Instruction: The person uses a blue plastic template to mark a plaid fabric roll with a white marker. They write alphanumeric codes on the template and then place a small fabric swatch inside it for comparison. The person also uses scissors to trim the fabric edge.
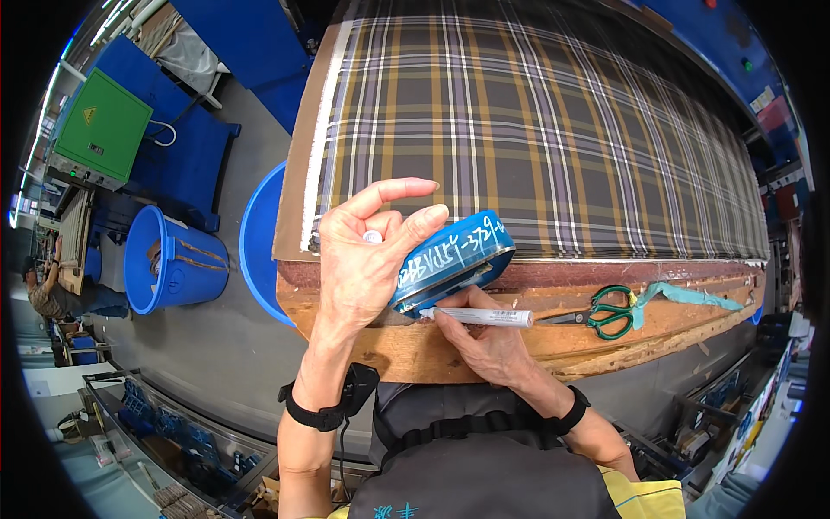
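My left hand (pixel 359 259) grips a blue oblong object (pixel 454 246) with white handwriting on it, index finger raised and a small white cap (pixel 373 237) between the fingers. Below the object, my right hand (pixel 488 346) pinches a white marker (pixel 510 317), its tip at the object's lower edge. Both hands are over the front wooden edge (pixel 406 350) of the table. Plaid fabric (pixel 519 130) in brown, grey and white lies behind them. To the right are green-handled scissors (pixel 612 311) and a teal cloth strip (pixel 692 294).
At left are two blue bins (pixel 173 290) (pixel 257 238), a green electrical box (pixel 102 121) and blue machinery (pixel 186 143). A co-worker (pixel 65 294) stands at far left. Metal racks (pixel 156 432) with parts sit below the table on either side. Blue equipment borders the fabric at upper right.
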`<move>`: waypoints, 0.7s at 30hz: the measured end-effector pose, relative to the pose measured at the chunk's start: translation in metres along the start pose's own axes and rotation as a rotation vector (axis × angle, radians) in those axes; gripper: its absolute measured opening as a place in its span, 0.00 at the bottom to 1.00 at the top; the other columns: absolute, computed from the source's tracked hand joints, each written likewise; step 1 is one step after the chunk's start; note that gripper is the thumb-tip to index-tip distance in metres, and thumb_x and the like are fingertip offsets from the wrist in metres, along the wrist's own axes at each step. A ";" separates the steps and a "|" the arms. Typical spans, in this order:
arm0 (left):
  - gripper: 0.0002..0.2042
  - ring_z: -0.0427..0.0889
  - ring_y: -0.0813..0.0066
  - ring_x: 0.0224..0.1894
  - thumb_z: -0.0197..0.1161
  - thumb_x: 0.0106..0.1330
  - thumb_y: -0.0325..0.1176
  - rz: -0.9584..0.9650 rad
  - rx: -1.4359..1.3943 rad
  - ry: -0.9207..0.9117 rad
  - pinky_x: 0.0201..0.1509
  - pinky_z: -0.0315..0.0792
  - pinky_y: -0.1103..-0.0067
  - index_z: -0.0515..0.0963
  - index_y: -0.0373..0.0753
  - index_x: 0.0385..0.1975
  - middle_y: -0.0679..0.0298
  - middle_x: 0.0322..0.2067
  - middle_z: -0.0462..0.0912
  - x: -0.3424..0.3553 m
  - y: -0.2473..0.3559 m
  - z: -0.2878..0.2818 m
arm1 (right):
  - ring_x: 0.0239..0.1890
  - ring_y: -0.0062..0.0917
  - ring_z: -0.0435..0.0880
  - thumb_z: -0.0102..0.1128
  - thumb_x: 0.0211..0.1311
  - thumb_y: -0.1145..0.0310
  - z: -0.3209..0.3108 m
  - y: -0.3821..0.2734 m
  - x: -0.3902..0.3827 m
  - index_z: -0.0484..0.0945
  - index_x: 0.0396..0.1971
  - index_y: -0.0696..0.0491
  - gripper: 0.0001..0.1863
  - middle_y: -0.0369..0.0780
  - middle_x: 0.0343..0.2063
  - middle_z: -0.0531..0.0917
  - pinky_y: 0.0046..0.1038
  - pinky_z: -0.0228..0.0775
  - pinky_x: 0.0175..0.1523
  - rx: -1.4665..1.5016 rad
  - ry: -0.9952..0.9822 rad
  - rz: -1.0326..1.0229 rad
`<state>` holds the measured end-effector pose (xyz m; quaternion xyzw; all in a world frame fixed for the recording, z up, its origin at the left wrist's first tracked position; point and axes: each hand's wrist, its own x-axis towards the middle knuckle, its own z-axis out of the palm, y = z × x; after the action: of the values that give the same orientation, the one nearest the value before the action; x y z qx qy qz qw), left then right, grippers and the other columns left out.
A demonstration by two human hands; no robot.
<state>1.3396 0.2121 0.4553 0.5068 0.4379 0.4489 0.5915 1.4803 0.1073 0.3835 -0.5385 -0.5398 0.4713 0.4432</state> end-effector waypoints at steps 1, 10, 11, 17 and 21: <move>0.14 0.59 0.98 0.16 0.70 0.60 0.28 -0.001 0.004 0.001 0.20 0.54 0.91 0.80 0.31 0.45 0.80 0.11 0.68 0.000 0.000 0.000 | 0.23 0.18 0.73 0.62 0.62 0.68 0.000 0.000 0.000 0.75 0.30 0.60 0.10 0.40 0.26 0.79 0.24 0.67 0.28 -0.005 0.000 -0.013; 0.14 0.58 0.97 0.16 0.70 0.59 0.28 0.005 0.023 0.017 0.20 0.51 0.91 0.80 0.31 0.44 0.80 0.10 0.66 -0.001 0.001 0.001 | 0.26 0.22 0.77 0.62 0.62 0.69 -0.003 0.001 0.000 0.75 0.31 0.60 0.10 0.41 0.26 0.80 0.26 0.70 0.32 -0.026 -0.033 0.029; 0.14 0.58 0.97 0.16 0.70 0.59 0.28 0.005 0.027 0.019 0.20 0.51 0.91 0.80 0.31 0.44 0.80 0.10 0.66 -0.001 0.001 0.001 | 0.26 0.22 0.77 0.62 0.62 0.69 -0.003 -0.001 0.000 0.75 0.31 0.60 0.09 0.41 0.26 0.80 0.26 0.70 0.32 -0.036 -0.033 0.016; 0.14 0.58 0.97 0.16 0.70 0.59 0.28 0.016 0.043 0.015 0.20 0.51 0.91 0.80 0.32 0.44 0.80 0.10 0.66 -0.002 0.000 0.000 | 0.27 0.22 0.76 0.62 0.62 0.69 -0.003 -0.001 0.001 0.76 0.32 0.60 0.09 0.40 0.26 0.79 0.26 0.70 0.32 -0.045 -0.049 -0.001; 0.14 0.58 0.97 0.16 0.71 0.59 0.29 0.019 0.052 0.019 0.20 0.52 0.91 0.80 0.32 0.44 0.80 0.10 0.66 -0.002 0.000 0.000 | 0.28 0.23 0.77 0.61 0.63 0.69 -0.003 -0.001 0.001 0.76 0.33 0.60 0.09 0.40 0.27 0.78 0.26 0.70 0.33 -0.045 -0.050 -0.012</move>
<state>1.3395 0.2100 0.4550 0.5219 0.4502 0.4477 0.5696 1.4828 0.1086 0.3846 -0.5333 -0.5642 0.4698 0.4203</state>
